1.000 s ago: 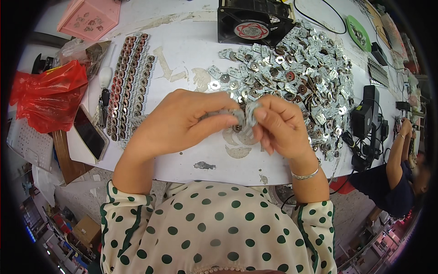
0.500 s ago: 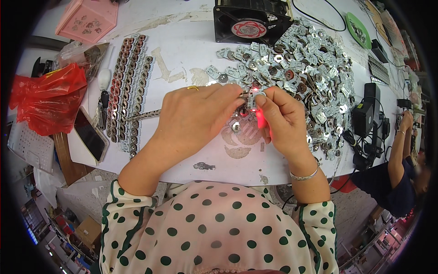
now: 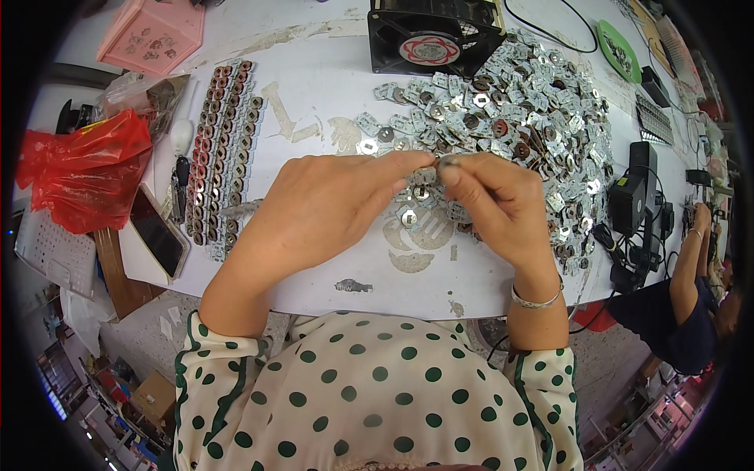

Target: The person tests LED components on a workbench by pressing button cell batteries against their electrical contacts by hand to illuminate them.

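So both hands pinched one small silvery metal piece [image 3: 446, 162] between them over the white desk [image 3: 314, 86], left hand [image 3: 330, 206] and right hand [image 3: 491, 204] fingertips meeting. A big heap of similar metal pieces [image 3: 518, 102] lay at 1 o'clock, a black fan [image 3: 433, 35] at 12, and rows of brownish rings [image 3: 222, 149] at 10.

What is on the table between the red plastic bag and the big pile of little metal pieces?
In the head view, rows of brown ring-shaped parts lie between the red plastic bag and the pile of metal pieces.

A scuffed white worktable [image 3: 314, 86] fills twelve o'clock; grey concrete floor [image 3: 141, 345] with cardboard boxes [image 3: 153, 396] lies at eight.
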Action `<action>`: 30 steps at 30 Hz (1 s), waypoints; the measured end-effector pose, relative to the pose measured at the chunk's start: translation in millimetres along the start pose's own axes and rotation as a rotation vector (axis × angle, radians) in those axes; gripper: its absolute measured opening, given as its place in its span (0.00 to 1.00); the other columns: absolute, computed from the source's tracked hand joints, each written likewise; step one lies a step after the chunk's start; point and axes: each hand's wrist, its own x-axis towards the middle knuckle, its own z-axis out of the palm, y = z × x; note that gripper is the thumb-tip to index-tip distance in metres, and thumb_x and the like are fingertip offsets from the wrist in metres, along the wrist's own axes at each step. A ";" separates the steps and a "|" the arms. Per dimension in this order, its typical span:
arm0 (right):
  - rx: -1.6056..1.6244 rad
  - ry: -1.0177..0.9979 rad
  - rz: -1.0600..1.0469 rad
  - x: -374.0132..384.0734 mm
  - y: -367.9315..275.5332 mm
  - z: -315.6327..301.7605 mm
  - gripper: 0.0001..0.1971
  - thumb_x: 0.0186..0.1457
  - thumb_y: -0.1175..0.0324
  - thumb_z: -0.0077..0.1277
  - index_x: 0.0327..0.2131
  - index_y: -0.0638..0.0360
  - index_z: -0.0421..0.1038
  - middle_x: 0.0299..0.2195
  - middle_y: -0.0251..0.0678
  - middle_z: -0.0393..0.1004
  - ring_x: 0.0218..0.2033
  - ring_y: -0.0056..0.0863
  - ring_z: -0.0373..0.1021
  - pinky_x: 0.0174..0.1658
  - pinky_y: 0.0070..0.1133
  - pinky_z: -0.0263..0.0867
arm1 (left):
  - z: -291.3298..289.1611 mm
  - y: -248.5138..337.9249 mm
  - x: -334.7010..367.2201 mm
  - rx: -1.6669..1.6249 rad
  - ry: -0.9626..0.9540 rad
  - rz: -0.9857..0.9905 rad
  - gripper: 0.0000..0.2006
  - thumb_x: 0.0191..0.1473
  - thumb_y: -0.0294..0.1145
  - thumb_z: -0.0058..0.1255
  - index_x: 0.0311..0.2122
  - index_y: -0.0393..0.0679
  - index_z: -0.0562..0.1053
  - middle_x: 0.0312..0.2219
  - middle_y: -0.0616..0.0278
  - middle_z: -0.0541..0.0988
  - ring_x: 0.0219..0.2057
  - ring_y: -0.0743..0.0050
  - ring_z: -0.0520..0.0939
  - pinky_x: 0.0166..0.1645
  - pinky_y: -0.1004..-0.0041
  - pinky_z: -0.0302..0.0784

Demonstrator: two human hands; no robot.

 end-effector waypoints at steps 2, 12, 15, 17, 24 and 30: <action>0.052 -0.138 0.093 -1.3 -5.3 -4.0 0.07 0.53 0.69 0.57 0.31 0.64 0.77 0.19 0.35 0.73 0.19 0.19 0.70 0.23 0.17 0.65 | -2.8 -2.3 -0.7 -0.132 -0.086 -0.076 0.11 0.56 0.30 0.49 0.44 0.44 0.75 0.17 0.60 0.76 0.17 0.66 0.76 0.24 0.73 0.70; 0.666 -0.440 0.345 -6.2 -8.5 -4.5 0.11 0.60 0.67 0.50 0.27 0.64 0.74 0.18 0.30 0.73 0.14 0.13 0.66 0.15 0.12 0.60 | -15.7 -10.6 2.0 -0.624 -0.420 -0.073 0.08 0.58 0.31 0.48 0.38 0.40 0.76 0.18 0.62 0.76 0.14 0.77 0.74 0.21 0.77 0.67; 0.869 -0.413 0.427 -4.2 -9.9 -2.0 0.11 0.61 0.68 0.49 0.26 0.63 0.72 0.17 0.29 0.72 0.14 0.12 0.63 0.15 0.12 0.57 | -16.4 -5.5 -1.0 -0.710 -0.366 0.041 0.08 0.58 0.31 0.49 0.37 0.40 0.76 0.19 0.62 0.76 0.15 0.78 0.74 0.22 0.78 0.67; 0.904 -0.330 0.457 -3.3 -10.7 2.3 0.11 0.61 0.67 0.48 0.26 0.62 0.71 0.17 0.27 0.70 0.14 0.11 0.62 0.16 0.11 0.56 | -4.4 -1.8 -0.8 -0.298 -0.029 0.043 0.07 0.56 0.30 0.51 0.37 0.40 0.76 0.20 0.61 0.77 0.15 0.75 0.74 0.22 0.77 0.67; 0.318 -0.063 0.188 -7.7 2.5 13.5 0.10 0.60 0.68 0.49 0.25 0.60 0.69 0.16 0.23 0.66 0.18 0.08 0.58 0.20 0.12 0.52 | 15.6 0.9 2.3 0.109 0.232 0.171 0.07 0.51 0.27 0.55 0.36 0.42 0.76 0.21 0.59 0.78 0.16 0.67 0.76 0.24 0.74 0.70; 0.521 -0.045 0.376 -5.9 -7.9 12.9 0.10 0.59 0.68 0.49 0.25 0.60 0.69 0.15 0.22 0.65 0.17 0.07 0.57 0.20 0.12 0.52 | 19.2 -0.1 6.7 0.077 0.311 0.158 0.08 0.50 0.27 0.56 0.37 0.41 0.76 0.21 0.60 0.78 0.17 0.66 0.77 0.23 0.73 0.71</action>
